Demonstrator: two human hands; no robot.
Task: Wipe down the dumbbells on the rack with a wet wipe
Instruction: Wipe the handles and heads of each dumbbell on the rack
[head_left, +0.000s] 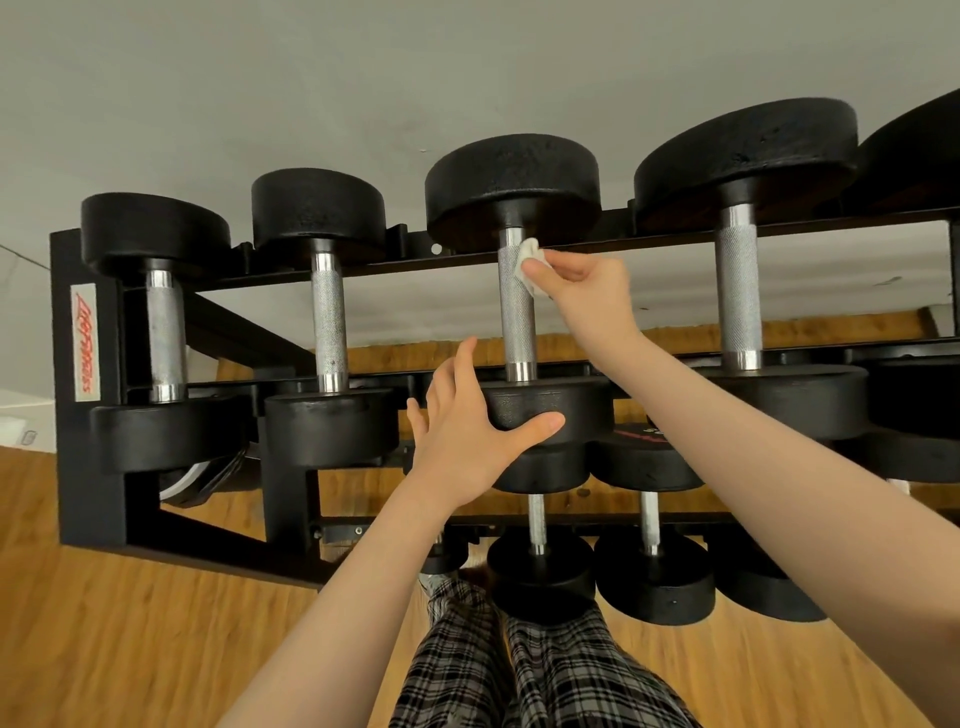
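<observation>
Plaid trousers below wipe on dumbbell

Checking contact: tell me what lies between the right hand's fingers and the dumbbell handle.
Head view: the white wet wipe, pinched by the right hand against the handle.

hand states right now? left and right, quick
Left hand: open, fingers spread against the near head of the third dumbbell.
Right hand: pinching the wet wipe against that dumbbell's handle.

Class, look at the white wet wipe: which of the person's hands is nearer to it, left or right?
Right. The right hand pinches the wet wipe against the third dumbbell's handle; the left hand is lower, on that dumbbell's near head.
</observation>
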